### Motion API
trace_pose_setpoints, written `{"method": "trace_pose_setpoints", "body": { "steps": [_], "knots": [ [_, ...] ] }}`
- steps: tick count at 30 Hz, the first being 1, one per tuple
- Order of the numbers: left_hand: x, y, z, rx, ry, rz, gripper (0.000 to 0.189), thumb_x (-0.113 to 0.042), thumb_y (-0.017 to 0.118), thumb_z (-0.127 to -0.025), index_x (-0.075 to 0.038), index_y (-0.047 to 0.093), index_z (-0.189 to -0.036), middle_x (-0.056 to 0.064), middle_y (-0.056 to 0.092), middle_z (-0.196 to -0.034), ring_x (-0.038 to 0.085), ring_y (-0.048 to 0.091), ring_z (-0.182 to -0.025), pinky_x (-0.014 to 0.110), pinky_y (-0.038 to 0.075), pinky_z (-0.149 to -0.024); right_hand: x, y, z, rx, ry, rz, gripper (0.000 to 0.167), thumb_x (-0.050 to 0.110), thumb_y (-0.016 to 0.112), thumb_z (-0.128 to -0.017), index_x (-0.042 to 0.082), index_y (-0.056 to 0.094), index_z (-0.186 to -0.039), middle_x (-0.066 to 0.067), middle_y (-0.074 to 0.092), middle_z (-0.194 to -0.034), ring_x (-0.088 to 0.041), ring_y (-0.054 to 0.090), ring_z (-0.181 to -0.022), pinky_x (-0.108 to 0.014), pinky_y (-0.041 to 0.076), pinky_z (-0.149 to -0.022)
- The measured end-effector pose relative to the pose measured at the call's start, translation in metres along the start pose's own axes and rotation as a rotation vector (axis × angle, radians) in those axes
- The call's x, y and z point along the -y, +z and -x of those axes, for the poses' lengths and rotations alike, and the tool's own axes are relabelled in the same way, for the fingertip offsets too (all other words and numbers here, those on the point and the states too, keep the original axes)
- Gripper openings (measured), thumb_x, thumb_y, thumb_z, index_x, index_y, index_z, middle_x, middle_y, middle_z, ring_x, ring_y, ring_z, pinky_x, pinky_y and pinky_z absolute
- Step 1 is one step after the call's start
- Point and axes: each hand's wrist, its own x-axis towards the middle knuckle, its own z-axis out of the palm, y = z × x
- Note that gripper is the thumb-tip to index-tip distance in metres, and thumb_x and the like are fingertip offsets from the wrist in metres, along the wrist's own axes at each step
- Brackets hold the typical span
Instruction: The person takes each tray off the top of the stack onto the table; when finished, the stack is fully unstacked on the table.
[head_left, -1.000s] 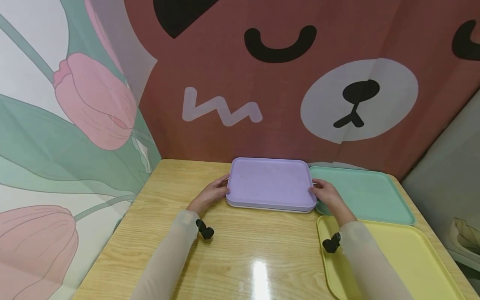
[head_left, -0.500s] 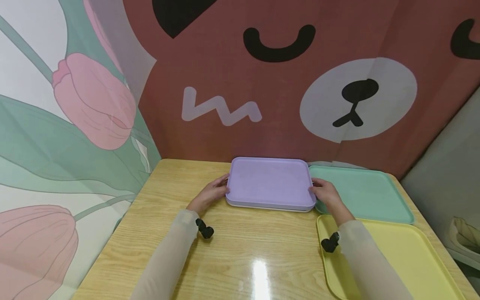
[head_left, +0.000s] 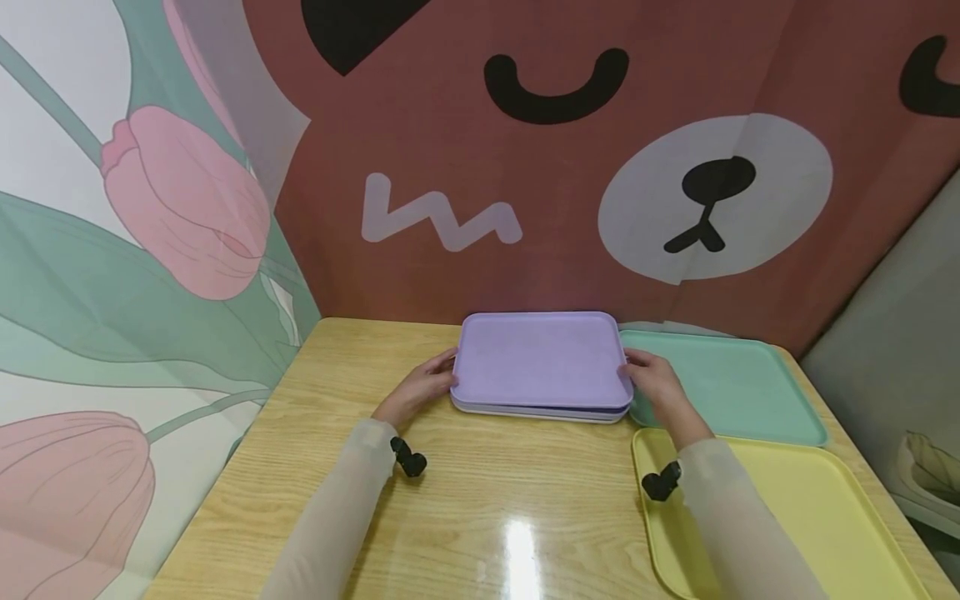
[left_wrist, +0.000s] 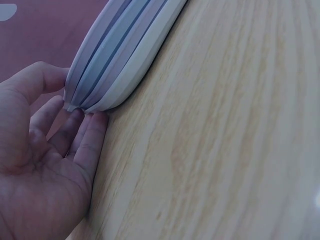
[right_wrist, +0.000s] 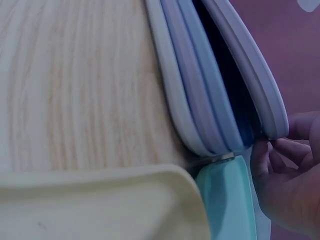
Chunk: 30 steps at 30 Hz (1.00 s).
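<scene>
Fingers of the right hand pinch the purple tray at its right short edge, thumb over the rim, others below. Left hand clamped on the opposite short edge of the same tray, lower fingertips against the tray edges beneath. Purple tray: top of stack, right end tilted up with a dark gap under it, left end down on the pile. Probably light, stiff plastic; shouldn't sag held by both ends. Smooth face looks a bit slippery, so best hold is the raised rim, mid short side, one hand each. Doesn't look fragile. Looks: pale lilac, matte, rectangular, rounded corners, shallow lip, plain flat middle. Below it, bluish tray, second purplish tray, white tray at bottom. Stack sits at the back of the wooden tabletop, by the printed backdrop. Just right: green tray; nearer the person, yellow tray, under the right forearm.
</scene>
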Motion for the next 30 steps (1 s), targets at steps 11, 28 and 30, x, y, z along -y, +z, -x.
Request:
{"method": "trace_pose_setpoints", "body": {
  "steps": [11,28,30],
  "knots": [
    [-0.001,0.000,0.002,0.025,0.017,-0.009,0.071,-0.010,0.064,-0.095,-0.022,0.036,-0.159,0.007,0.037,-0.161,0.023,0.039,-0.145,0.043,0.032,-0.119,0.006,-0.011,0.006,0.083,0.019,-0.219,0.062,0.014,0.054,-0.102,0.006,0.032,-0.159,-0.021,0.037,-0.157,-0.011,0.057,-0.107,-0.023,0.052,-0.089],
    [-0.002,0.000,0.002,-0.012,-0.001,0.012,0.066,-0.011,0.067,-0.094,-0.020,0.044,-0.155,0.005,0.036,-0.162,0.022,0.039,-0.144,0.044,0.033,-0.119,0.011,-0.026,0.017,0.254,0.001,-0.573,0.074,0.000,0.056,-0.101,0.001,0.014,-0.162,0.009,0.071,-0.097,-0.007,0.069,-0.085,-0.027,0.058,-0.073],
    [-0.003,0.001,0.003,-0.019,-0.009,0.000,0.064,-0.013,0.068,-0.094,-0.021,0.046,-0.154,0.003,0.036,-0.162,0.022,0.039,-0.144,0.044,0.033,-0.119,0.009,-0.027,0.022,0.260,-0.013,-0.597,0.072,-0.001,0.054,-0.101,0.000,0.013,-0.161,0.008,0.072,-0.096,-0.008,0.070,-0.084,-0.028,0.058,-0.071]
  ]
}}
